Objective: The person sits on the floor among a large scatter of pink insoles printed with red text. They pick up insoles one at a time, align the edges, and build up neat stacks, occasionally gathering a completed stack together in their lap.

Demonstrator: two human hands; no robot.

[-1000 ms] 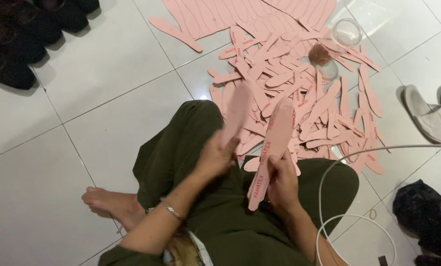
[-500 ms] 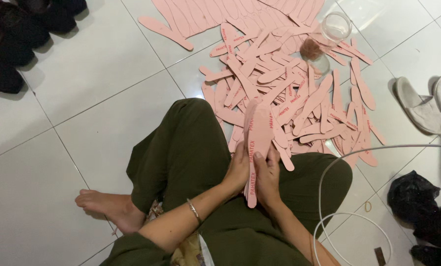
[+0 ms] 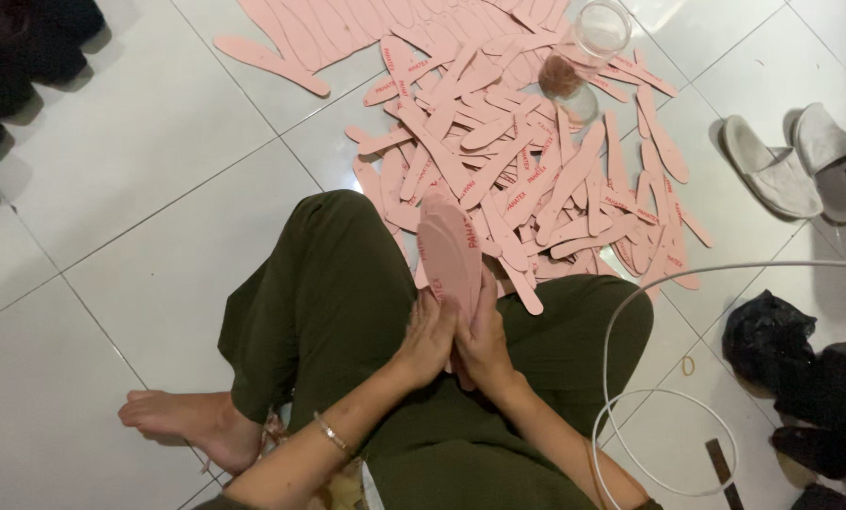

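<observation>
I sit on a white tiled floor in dark green trousers. My left hand [image 3: 429, 335] and my right hand [image 3: 485, 342] press together around the lower end of a pink shoe insole [image 3: 449, 247], which stands up between my knees. It looks like two insoles pressed flat against each other, though I cannot be sure. Just beyond it lies a big heap of pink insoles [image 3: 527, 161], spread over the floor. A silver bracelet [image 3: 330, 433] is on my left wrist.
A clear plastic jar [image 3: 585, 52] with brown stuff lies on the heap at the top. Grey slippers [image 3: 786, 165] are at the right, dark shoes [image 3: 21, 47] at the upper left. A white cable [image 3: 621, 321] loops at the right beside a black bag [image 3: 772, 345].
A second ago my hands held two insoles apart; they brought them together, and now both hands clasp them as one, more upright.
</observation>
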